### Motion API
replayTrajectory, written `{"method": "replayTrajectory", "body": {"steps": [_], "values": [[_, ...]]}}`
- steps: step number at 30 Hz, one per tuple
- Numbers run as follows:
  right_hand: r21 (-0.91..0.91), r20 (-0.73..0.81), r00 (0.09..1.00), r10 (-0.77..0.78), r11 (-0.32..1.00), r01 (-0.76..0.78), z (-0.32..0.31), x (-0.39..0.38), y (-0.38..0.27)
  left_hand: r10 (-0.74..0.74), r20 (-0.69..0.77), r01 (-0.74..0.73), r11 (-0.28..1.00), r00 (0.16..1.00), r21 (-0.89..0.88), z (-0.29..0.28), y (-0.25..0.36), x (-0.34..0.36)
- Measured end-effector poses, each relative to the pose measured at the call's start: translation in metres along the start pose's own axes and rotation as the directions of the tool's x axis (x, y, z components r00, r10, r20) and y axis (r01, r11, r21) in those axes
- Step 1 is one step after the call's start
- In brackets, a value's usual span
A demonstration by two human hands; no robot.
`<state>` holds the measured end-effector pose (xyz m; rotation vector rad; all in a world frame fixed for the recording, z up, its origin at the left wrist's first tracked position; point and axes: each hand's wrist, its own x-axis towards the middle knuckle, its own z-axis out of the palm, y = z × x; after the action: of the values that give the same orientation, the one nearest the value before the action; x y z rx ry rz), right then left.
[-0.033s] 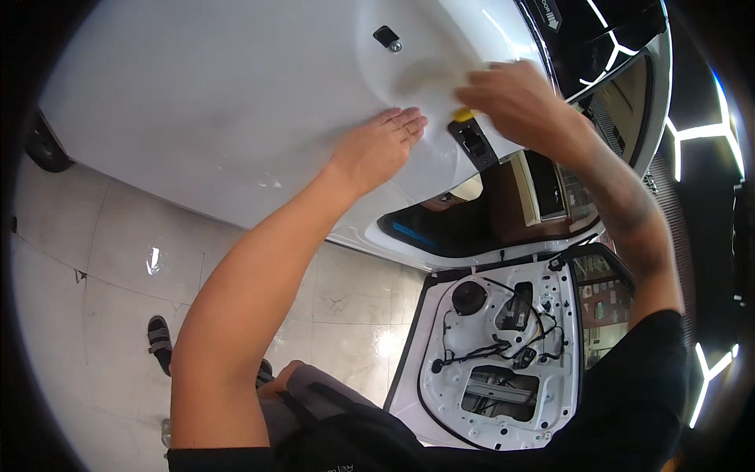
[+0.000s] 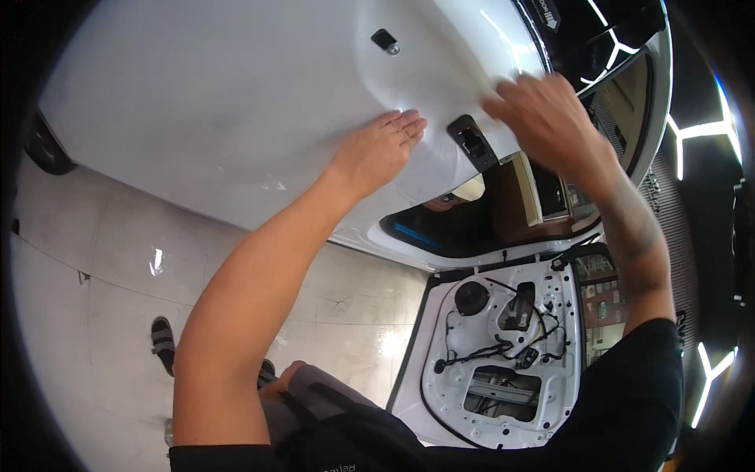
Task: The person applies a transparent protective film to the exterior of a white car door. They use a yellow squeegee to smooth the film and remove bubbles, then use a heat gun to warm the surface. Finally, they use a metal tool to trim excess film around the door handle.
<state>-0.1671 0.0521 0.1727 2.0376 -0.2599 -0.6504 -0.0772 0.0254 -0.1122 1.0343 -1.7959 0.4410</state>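
Note:
My left hand (image 2: 377, 149) lies flat, fingers straight, on the white car panel (image 2: 197, 94), left of a black handle housing (image 2: 480, 161). Above that housing and to its right my right hand (image 2: 546, 118) is held with curled fingers, blurred at the tips; whatever is in its grip is hidden. A small black opening with a silver fitting (image 2: 385, 41) sits higher on the same panel. Along the panel's right side runs dark glossy trim (image 2: 566, 39), reflecting ceiling lights.
A detached-looking or opened door (image 2: 487, 315) with exposed wiring and a round speaker is at lower right. The car's window opening (image 2: 440, 232) lies below the panel. Pale tiled floor (image 2: 102, 299) with my sandalled foot (image 2: 161, 346) shows at left. Bright hexagonal lamps (image 2: 712, 130) glow at right.
My right hand has shifted to the right, off the top of the housing. A yellow piece visible under its fingers earlier is now out of sight. My left hand has stayed in place.

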Motion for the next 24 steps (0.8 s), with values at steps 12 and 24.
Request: {"method": "replayTrajectory", "body": {"steps": [12, 24], "values": [[0.954, 0.164, 0.838, 0.52, 0.133, -0.269, 0.096, -0.1, -0.192, 0.077, 0.218, -0.05, 0.991, 0.973, -0.126, -0.026, -0.011, 0.024], [0.757, -0.313, 0.172, 0.934, 0.355, -0.548, 0.096, 0.104, -0.129, 0.121, 0.714, 0.287, 0.859, 0.69, -0.424, -0.214, -0.133, -0.194]]}}
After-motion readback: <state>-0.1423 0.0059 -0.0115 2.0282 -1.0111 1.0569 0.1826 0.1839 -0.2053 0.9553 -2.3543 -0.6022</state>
